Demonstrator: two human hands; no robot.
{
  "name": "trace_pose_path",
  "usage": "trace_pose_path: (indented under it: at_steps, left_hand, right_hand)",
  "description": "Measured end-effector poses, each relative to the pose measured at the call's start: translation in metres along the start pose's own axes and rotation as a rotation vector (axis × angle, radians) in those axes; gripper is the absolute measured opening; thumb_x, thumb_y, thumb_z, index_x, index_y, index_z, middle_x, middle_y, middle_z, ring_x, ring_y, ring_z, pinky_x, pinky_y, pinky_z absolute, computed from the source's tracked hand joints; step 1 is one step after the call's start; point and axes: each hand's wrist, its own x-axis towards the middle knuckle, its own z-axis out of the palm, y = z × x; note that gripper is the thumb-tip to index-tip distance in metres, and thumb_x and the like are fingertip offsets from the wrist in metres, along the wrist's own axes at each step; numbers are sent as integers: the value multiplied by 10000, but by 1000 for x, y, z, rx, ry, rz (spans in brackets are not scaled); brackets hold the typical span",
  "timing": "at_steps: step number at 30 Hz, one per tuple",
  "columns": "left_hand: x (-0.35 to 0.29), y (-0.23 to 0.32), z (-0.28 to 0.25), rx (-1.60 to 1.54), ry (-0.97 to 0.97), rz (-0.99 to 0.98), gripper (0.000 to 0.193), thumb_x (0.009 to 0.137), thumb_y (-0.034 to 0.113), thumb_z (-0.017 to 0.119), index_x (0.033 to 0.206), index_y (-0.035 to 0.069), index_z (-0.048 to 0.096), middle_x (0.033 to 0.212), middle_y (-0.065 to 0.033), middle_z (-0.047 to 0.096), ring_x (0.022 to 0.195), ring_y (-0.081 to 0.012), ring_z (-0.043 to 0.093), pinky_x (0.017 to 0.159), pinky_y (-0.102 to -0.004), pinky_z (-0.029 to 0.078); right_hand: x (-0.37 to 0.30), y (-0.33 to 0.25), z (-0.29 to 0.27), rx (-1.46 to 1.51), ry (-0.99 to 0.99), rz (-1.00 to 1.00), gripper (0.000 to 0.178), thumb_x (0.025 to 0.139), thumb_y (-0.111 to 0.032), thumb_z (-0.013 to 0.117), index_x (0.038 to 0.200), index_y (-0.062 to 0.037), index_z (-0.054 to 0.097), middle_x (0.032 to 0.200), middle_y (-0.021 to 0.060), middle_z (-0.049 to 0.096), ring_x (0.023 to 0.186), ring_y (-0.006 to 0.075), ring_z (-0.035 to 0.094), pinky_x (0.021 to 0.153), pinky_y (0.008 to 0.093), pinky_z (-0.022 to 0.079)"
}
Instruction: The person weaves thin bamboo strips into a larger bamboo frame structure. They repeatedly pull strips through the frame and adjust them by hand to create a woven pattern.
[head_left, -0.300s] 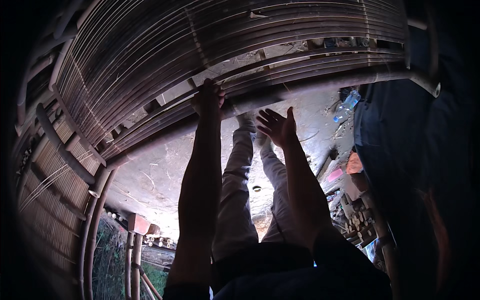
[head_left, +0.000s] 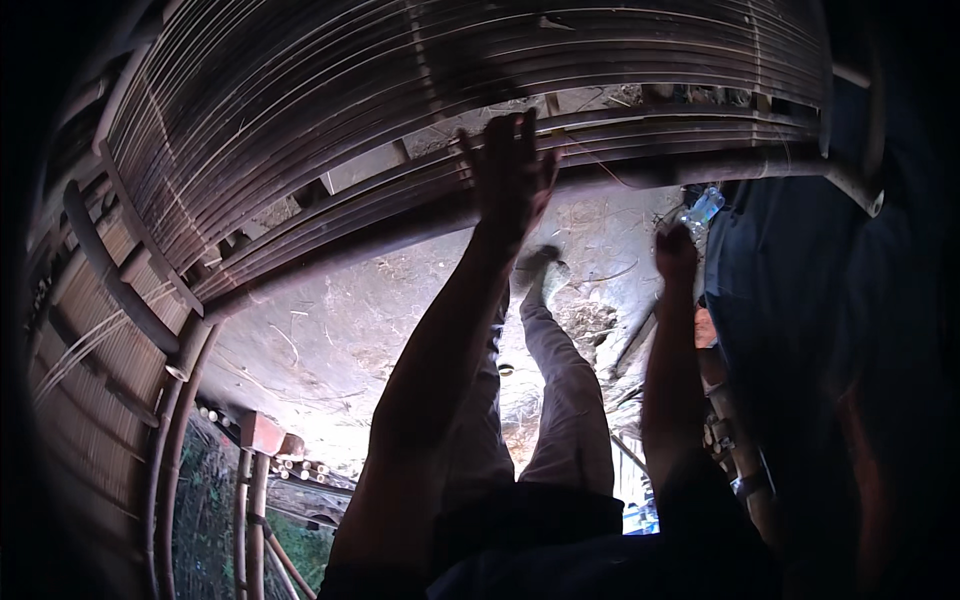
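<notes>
A piece of bamboo furniture with long dark slats (head_left: 330, 120) stretches across the far side, edged at the front by a thick bamboo pole (head_left: 370, 240). My left hand (head_left: 510, 175) is over the front slats and the pole, its fingers spread and slightly blurred. Whether it touches them I cannot tell. To the right, in front of the pole, my right hand (head_left: 677, 250) is closed in a fist. What it holds, if anything, is hidden. A thin strand (head_left: 607, 170) curves from the slats down across the pole, between my hands.
A clear plastic bottle (head_left: 704, 206) lies on the ground beyond my right hand. Dark cloth (head_left: 775, 270) hangs at the right, with an orange thing (head_left: 705, 327) beside it. A curved bamboo armrest (head_left: 120, 285) stands at the left. My legs (head_left: 562, 385) extend forward below.
My left hand has moved right along the slats and its fingers have spread. My right hand, open before, has swung right and closed. My view has shifted slightly.
</notes>
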Motion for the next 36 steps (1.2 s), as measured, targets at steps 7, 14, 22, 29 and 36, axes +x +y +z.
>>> trace_pose_path:
  at_steps: [7,14,22,29,36]
  left_hand:
    - [-2,-16,20,149,-224,-92,335,869,470,574,714,175,549,666,-25,541,690,-247,551,616,-427,367]
    - [14,5,17,115,-240,153,411,956,476,423,775,141,577,643,-43,575,601,-253,578,518,-438,434]
    - [36,66,32,307,105,16,427,904,495,508,1052,108,609,921,-99,637,845,-295,622,710,-421,488]
    - [103,280,133,-104,-123,236,477,912,403,522,1256,74,499,1247,-140,519,1171,-305,494,966,-536,368]
    - [132,313,209,-96,-577,-122,478,938,560,356,1031,198,654,984,-115,675,939,-339,627,794,-485,459]
  right_hand:
    - [-87,41,-258,1244,763,883,181,797,-61,511,630,-130,492,583,3,446,499,128,444,526,276,446]
    - [-193,111,-334,-21,401,706,173,852,-264,559,802,-100,589,685,35,546,556,183,519,543,327,454]
    - [2,36,-178,11,270,452,469,844,-369,638,1088,25,565,1042,177,607,1031,306,554,894,385,420]
    - [192,-13,-160,1988,78,681,898,817,-746,369,1341,-17,407,1399,157,407,1297,343,365,1075,584,212]
    - [171,73,-227,1920,351,833,218,946,-205,463,847,-39,565,798,116,591,838,257,579,904,445,449]
